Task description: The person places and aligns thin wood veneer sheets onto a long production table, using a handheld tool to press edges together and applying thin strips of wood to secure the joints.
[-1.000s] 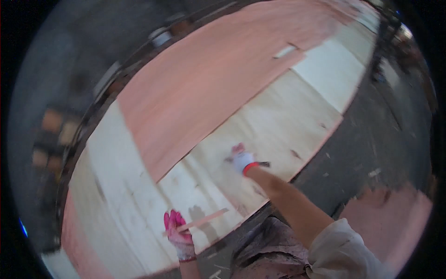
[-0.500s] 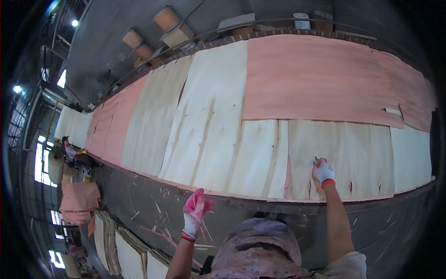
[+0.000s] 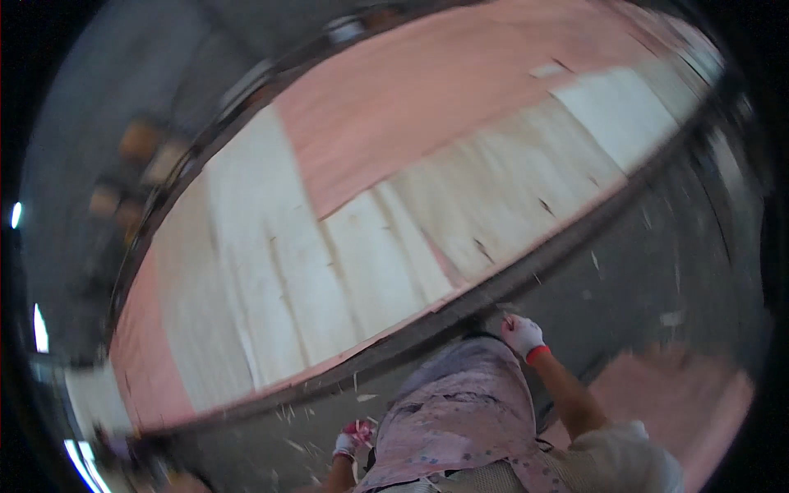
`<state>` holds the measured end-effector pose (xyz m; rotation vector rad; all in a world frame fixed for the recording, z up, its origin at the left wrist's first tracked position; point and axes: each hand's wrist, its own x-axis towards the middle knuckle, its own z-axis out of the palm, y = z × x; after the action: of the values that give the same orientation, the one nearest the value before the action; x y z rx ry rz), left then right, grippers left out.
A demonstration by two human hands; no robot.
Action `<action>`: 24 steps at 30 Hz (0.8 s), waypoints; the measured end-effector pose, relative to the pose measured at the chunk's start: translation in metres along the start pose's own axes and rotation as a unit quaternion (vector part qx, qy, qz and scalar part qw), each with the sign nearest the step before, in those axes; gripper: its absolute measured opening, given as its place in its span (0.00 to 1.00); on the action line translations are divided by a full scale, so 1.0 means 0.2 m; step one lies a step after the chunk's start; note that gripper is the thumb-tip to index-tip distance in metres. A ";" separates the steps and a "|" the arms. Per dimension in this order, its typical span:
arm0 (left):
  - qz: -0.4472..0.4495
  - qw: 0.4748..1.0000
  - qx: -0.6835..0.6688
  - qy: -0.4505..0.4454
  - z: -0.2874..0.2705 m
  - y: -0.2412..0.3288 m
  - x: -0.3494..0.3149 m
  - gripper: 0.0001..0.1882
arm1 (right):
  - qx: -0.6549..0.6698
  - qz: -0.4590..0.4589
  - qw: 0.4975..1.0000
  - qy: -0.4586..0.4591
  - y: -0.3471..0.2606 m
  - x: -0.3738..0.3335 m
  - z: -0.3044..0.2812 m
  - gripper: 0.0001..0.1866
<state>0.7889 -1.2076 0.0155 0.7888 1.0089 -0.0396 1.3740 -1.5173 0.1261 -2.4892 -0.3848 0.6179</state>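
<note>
Pale wood sheets (image 3: 329, 271) lie flat, side by side, along the counter (image 3: 427, 327), lightly streaked, one to the right marked by dark splits near its front edge, with pink showing along the near side; a broad, smooth pink sheet (image 3: 444, 99) lies beyond; a slim item (image 3: 502, 310), blurred, juts from the right hand (image 3: 524, 335)

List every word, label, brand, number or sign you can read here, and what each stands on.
No text can be read.
Pink sheet and pale sheet: no lettering visible.
Left glove and right glove: none legible.
White bucket: too small and blurred to tell.
</note>
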 end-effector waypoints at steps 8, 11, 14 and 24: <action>-0.101 0.953 0.285 -0.003 -0.31 0.54 0.42 0.10 | 0.365 0.486 0.792 0.064 0.54 -1.15 0.43 0.17; -0.106 0.928 0.356 0.016 -0.33 0.69 0.57 0.08 | 0.465 0.569 0.668 0.116 0.64 -1.67 0.82 0.17; -0.184 0.870 0.456 -0.041 -0.10 0.77 0.57 0.07 | 0.521 0.606 0.584 0.138 0.59 -2.25 1.14 0.16; -0.018 0.539 0.803 -0.255 0.62 0.76 0.39 0.26 | 0.600 0.675 0.372 0.218 0.18 -3.21 1.73 0.13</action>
<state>0.9811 -1.1469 0.0772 2.2487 0.1107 -1.3458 0.6574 -1.6457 0.0681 -0.7815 1.8294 0.3630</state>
